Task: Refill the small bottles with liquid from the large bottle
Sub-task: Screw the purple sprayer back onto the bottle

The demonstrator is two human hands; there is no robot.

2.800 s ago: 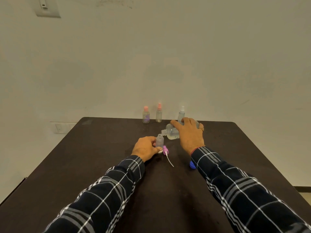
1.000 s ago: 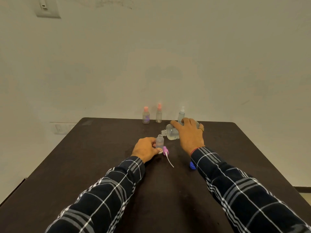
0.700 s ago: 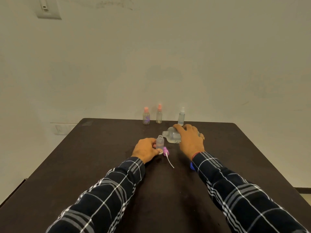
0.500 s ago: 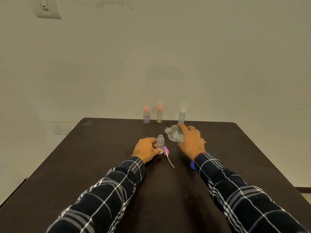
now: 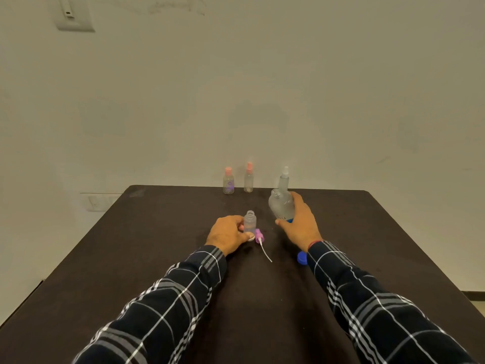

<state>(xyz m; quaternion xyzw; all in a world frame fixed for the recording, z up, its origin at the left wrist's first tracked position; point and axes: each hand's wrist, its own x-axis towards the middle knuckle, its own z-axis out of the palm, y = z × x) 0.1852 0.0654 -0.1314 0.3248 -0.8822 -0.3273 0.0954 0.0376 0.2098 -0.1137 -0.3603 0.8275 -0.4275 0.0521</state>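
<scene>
Large bottle (image 5: 281, 209), uncapped, held near-upright in right hand (image 5: 301, 227); left hand (image 5: 227, 233) grips open small bottle (image 5: 250, 222) mid-frame, recapping pending; three capped bottles (image 5: 248, 179) above centre probably remain.

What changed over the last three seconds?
The right hand swung the large clear plastic bottle from tipped at the mouth of the small open clear bottle back to near upright, rightward and away. Unchanged: left hand holding the small bottle; purple spray pump, blue cap and three capped bottles at the back stay put.
</scene>
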